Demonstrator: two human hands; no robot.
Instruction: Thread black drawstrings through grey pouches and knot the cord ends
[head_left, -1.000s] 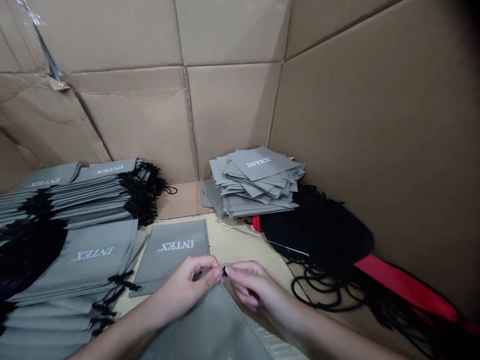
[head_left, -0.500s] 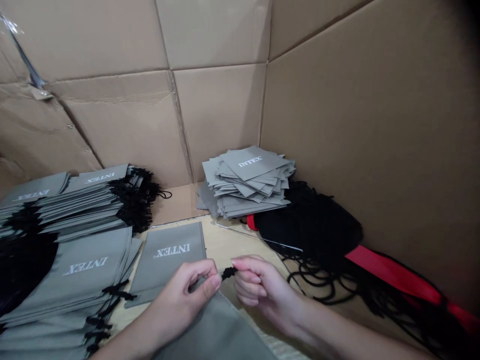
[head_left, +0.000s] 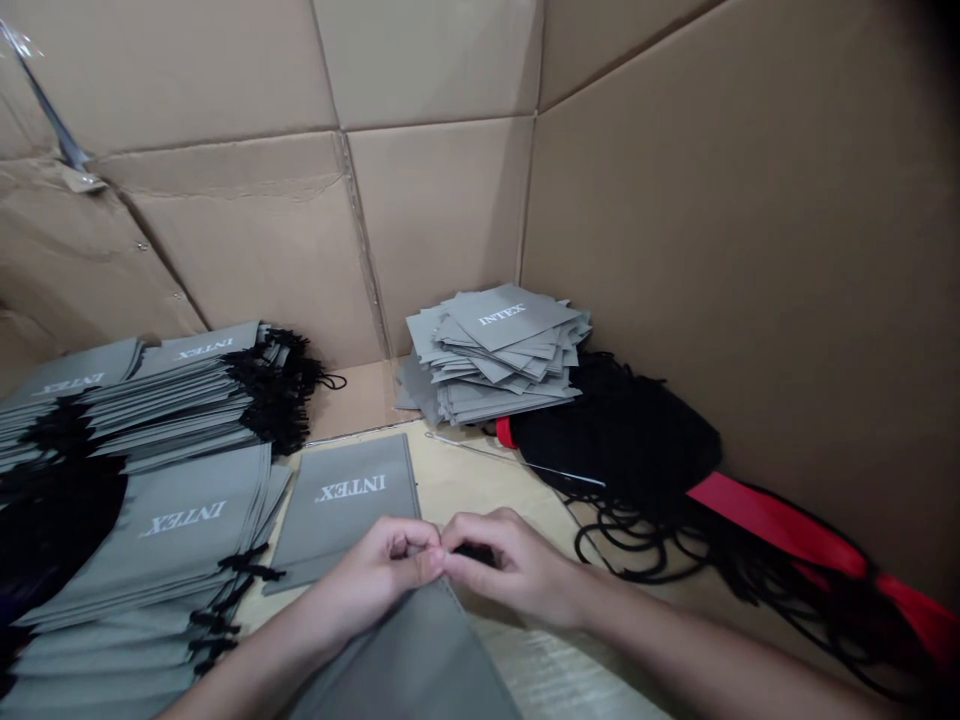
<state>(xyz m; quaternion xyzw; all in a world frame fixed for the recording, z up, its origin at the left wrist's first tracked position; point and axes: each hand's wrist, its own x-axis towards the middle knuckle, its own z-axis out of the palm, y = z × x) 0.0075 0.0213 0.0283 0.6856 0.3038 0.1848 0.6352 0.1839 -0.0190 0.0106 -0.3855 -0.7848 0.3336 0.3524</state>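
Note:
My left hand (head_left: pixel 371 575) pinches the top corner of a grey fabric pouch (head_left: pixel 405 655), which lies under both forearms. My right hand (head_left: pixel 514 565) is curled around a short black cord (head_left: pixel 472 552), mostly hidden by the fingers. The fingertips of both hands meet at the pouch's corner. Beyond them lies a flat grey pouch printed INTEX (head_left: pixel 345 510). To its left is a stack of similar pouches (head_left: pixel 187 520) with black cord ends.
Behind stand more corded pouches (head_left: pixel 187 395) and a pile of loose grey fabric pieces (head_left: pixel 495 350). A thin metal wire (head_left: pixel 510 458) lies on the pale wooden surface (head_left: pixel 480 490). Right of it are a black bundle (head_left: pixel 615 440), loose black cords (head_left: pixel 637 540) and a red strap (head_left: pixel 780 530). Cardboard walls (head_left: pixel 750 220) enclose the area.
My hands have moved together, closing the gap around the black cord. The cord is now mostly hidden in my right hand, and the view has shifted slightly.

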